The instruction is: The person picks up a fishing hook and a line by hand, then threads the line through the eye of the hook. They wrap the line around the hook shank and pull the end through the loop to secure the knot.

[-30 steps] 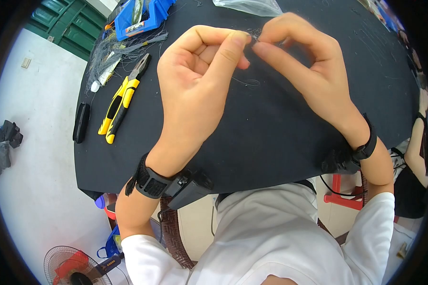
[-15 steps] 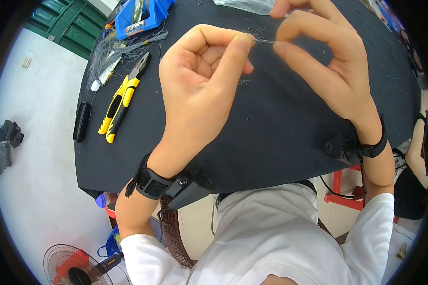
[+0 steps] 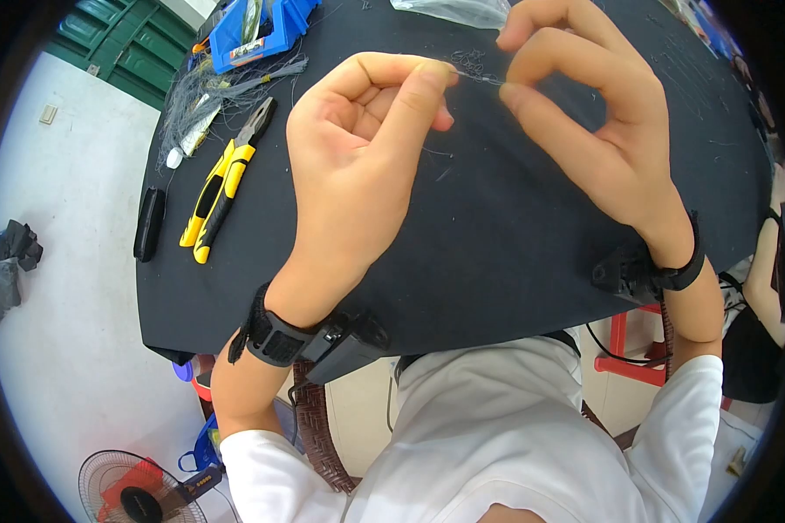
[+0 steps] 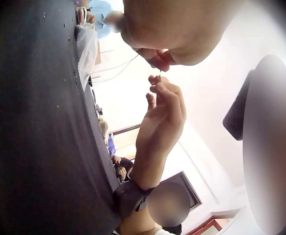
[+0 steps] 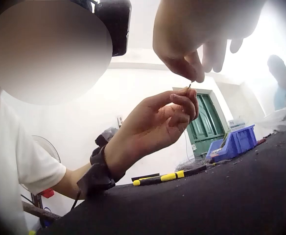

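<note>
In the head view a short thin strand (image 3: 484, 79) stretches between the two hands above the dark table. My left hand (image 3: 358, 157) pinches one end between thumb and forefinger, its other fingers curled. Thumb and forefinger of my right hand (image 3: 597, 113) pinch the other end, with the remaining fingers raised. The left wrist view has a loop of thin line (image 4: 114, 69) hanging beside the left fingertips. In the right wrist view a small piece (image 5: 190, 84) joins the fingertips of both hands. What exactly lies within the fingertips is hidden.
Yellow-black pliers (image 3: 227, 183) lie left of the hands, near a black case (image 3: 150, 225). Behind them are a tangled heap of grey line (image 3: 192, 105) and a blue bin (image 3: 279, 35). A clear plastic bag (image 3: 458, 9) is at the far edge. Another person's arm (image 3: 766, 270) shows at right.
My right hand has moved right, away from my left, and its upper fingers have lifted; the strand now shows between them. Since the middle frame both hands have shifted slightly left.
</note>
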A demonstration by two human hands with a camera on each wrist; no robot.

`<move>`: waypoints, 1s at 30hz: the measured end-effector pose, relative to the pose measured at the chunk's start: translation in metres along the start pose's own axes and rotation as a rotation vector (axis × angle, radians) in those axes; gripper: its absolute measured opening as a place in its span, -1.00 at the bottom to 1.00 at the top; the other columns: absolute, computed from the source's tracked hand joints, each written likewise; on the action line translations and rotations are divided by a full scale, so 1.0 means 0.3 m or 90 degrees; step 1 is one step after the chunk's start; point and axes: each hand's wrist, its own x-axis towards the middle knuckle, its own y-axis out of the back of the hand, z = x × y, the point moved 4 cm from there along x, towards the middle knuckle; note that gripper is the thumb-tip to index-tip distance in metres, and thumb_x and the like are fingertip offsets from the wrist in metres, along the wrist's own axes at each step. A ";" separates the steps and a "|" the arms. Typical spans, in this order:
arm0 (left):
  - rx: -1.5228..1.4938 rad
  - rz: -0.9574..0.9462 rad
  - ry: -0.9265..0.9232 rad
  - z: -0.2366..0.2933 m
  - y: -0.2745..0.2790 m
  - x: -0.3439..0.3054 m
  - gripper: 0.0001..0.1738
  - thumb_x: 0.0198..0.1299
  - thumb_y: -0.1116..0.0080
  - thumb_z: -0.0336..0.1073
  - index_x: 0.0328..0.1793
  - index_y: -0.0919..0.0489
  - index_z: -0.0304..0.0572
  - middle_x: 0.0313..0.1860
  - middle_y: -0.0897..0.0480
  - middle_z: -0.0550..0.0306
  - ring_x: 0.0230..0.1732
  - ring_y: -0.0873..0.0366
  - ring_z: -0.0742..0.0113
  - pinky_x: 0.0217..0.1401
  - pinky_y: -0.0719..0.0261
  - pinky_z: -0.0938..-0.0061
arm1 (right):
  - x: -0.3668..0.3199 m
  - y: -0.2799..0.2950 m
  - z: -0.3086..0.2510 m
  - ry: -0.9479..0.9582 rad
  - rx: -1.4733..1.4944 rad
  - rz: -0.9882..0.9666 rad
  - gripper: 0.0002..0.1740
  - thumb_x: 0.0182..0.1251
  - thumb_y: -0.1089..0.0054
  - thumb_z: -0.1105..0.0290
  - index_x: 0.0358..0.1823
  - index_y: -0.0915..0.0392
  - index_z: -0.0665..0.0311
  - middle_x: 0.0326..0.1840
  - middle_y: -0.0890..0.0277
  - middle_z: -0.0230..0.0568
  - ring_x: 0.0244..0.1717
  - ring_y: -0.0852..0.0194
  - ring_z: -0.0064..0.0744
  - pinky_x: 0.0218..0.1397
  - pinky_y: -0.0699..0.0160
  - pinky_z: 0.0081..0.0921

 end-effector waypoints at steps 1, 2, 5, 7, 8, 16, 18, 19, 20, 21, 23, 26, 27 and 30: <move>0.002 0.004 -0.006 0.000 0.002 0.002 -0.84 0.15 -0.14 -0.37 -0.27 -0.54 -0.36 -0.42 -0.62 0.19 -0.44 -0.49 0.67 -0.47 -0.31 0.84 | -0.001 -0.001 0.005 0.011 -0.007 0.001 -0.93 -0.12 -0.19 0.55 -0.57 -0.47 0.30 -0.31 -0.35 -0.17 -0.39 -0.31 -0.43 -0.35 -0.22 -0.58; 0.005 0.008 -0.010 0.001 0.005 0.002 -0.84 0.15 -0.14 -0.37 -0.26 -0.54 -0.36 -0.41 -0.63 0.19 -0.43 -0.49 0.67 -0.47 -0.31 0.84 | 0.007 0.008 -0.009 0.004 -0.026 -0.006 -0.93 -0.12 -0.19 0.55 -0.57 -0.46 0.30 -0.32 -0.35 -0.17 -0.40 -0.32 -0.44 -0.36 -0.23 -0.59; 0.014 0.014 -0.012 -0.002 0.014 0.012 -0.85 0.16 -0.12 -0.37 -0.26 -0.54 -0.35 -0.42 -0.62 0.19 -0.44 -0.47 0.69 -0.48 -0.29 0.85 | 0.014 0.009 -0.044 -0.017 -0.086 0.003 -0.93 -0.12 -0.18 0.58 -0.57 -0.46 0.31 -0.32 -0.35 -0.16 -0.42 -0.32 -0.46 -0.36 -0.26 -0.62; 0.048 -0.005 -0.011 0.006 0.026 0.009 -0.82 0.20 -0.06 -0.38 -0.17 -0.55 -0.37 -0.35 -0.59 0.17 -0.36 -0.46 0.63 -0.27 -0.37 0.78 | 0.015 0.012 -0.040 -0.028 -0.075 0.019 -0.93 -0.12 -0.17 0.59 -0.57 -0.45 0.32 -0.32 -0.34 -0.16 -0.43 -0.32 -0.48 -0.36 -0.27 -0.63; 0.065 -0.015 -0.010 0.008 0.030 0.007 -0.80 0.22 -0.03 -0.39 -0.13 -0.55 -0.38 -0.31 -0.57 0.17 -0.32 -0.45 0.60 -0.17 -0.41 0.75 | 0.009 0.020 -0.025 -0.032 -0.043 0.026 -0.93 -0.12 -0.17 0.59 -0.57 -0.45 0.32 -0.32 -0.34 -0.16 -0.43 -0.32 -0.48 -0.36 -0.28 -0.64; -0.002 0.076 -0.040 0.015 0.041 0.013 -0.83 0.17 -0.12 -0.36 -0.24 -0.56 -0.36 -0.49 -0.59 0.20 -0.55 -0.35 0.74 -0.56 -0.17 0.83 | 0.016 0.057 -0.001 -0.041 -0.117 0.017 -0.91 -0.09 -0.14 0.58 -0.60 -0.40 0.36 -0.34 -0.33 -0.20 -0.34 -0.32 -0.47 -0.24 -0.26 -0.59; -0.001 0.089 -0.041 0.021 0.045 0.013 -0.83 0.18 -0.12 -0.36 -0.24 -0.56 -0.36 -0.50 -0.59 0.20 -0.56 -0.33 0.74 -0.56 -0.17 0.83 | 0.013 0.075 0.007 -0.074 -0.122 0.020 -0.91 -0.09 -0.14 0.57 -0.60 -0.39 0.36 -0.35 -0.33 -0.20 -0.33 -0.31 -0.45 -0.22 -0.25 -0.58; -0.002 0.096 -0.039 0.026 0.044 0.014 -0.83 0.18 -0.12 -0.36 -0.24 -0.56 -0.36 -0.50 -0.59 0.20 -0.57 -0.33 0.73 -0.55 -0.17 0.83 | 0.016 0.088 0.009 -0.122 -0.118 0.016 -0.91 -0.09 -0.13 0.57 -0.61 -0.39 0.36 -0.35 -0.33 -0.20 -0.33 -0.31 -0.46 -0.22 -0.25 -0.57; -0.003 0.102 -0.037 0.029 0.043 0.014 -0.83 0.18 -0.12 -0.35 -0.24 -0.56 -0.36 -0.50 -0.58 0.21 -0.57 -0.32 0.73 -0.55 -0.17 0.82 | 0.017 0.101 0.011 -0.169 -0.114 0.012 -0.90 -0.08 -0.13 0.56 -0.62 -0.39 0.36 -0.35 -0.34 -0.21 -0.33 -0.31 -0.47 -0.23 -0.25 -0.56; -0.012 0.108 -0.035 0.029 0.042 0.014 -0.83 0.18 -0.12 -0.35 -0.24 -0.56 -0.36 -0.50 -0.58 0.21 -0.57 -0.33 0.72 -0.55 -0.18 0.83 | 0.019 0.114 0.013 -0.216 -0.111 0.009 -0.90 -0.08 -0.13 0.56 -0.63 -0.39 0.36 -0.35 -0.34 -0.21 -0.34 -0.31 -0.47 -0.23 -0.26 -0.56; -0.032 0.120 -0.032 0.029 0.037 0.015 -0.83 0.17 -0.12 -0.35 -0.24 -0.56 -0.36 -0.49 -0.59 0.21 -0.56 -0.34 0.71 -0.54 -0.19 0.83 | 0.005 0.149 0.050 -0.234 -0.112 -0.010 -0.92 -0.05 -0.12 0.55 -0.60 -0.41 0.34 -0.34 -0.36 -0.23 -0.33 -0.32 -0.51 -0.25 -0.27 -0.57; -0.032 0.075 -0.024 0.019 0.039 0.015 -0.83 0.18 -0.12 -0.36 -0.24 -0.56 -0.36 -0.47 -0.59 0.19 -0.49 -0.42 0.68 -0.49 -0.23 0.82 | -0.058 0.203 0.151 -0.154 -0.153 -0.025 -0.93 0.06 -0.12 0.47 -0.51 -0.45 0.28 -0.23 -0.42 -0.30 -0.23 -0.36 -0.57 -0.15 -0.29 -0.61; -0.035 0.077 -0.026 0.021 0.038 0.014 -0.83 0.18 -0.11 -0.36 -0.24 -0.56 -0.37 -0.45 -0.60 0.17 -0.48 -0.44 0.65 -0.47 -0.27 0.81 | -0.073 0.223 0.172 -0.183 -0.114 -0.032 -0.91 0.12 -0.12 0.42 -0.49 -0.45 0.26 -0.16 -0.43 -0.34 -0.18 -0.36 -0.58 -0.06 -0.28 -0.64; -0.039 0.089 -0.034 0.026 0.040 0.010 -0.83 0.19 -0.10 -0.37 -0.23 -0.54 -0.39 -0.38 -0.61 0.11 -0.42 -0.50 0.57 -0.38 -0.37 0.76 | -0.099 0.271 0.201 -0.232 -0.156 -0.050 -0.87 0.12 -0.07 0.39 -0.53 -0.41 0.24 -0.11 -0.41 -0.34 -0.18 -0.32 -0.60 -0.04 -0.26 -0.64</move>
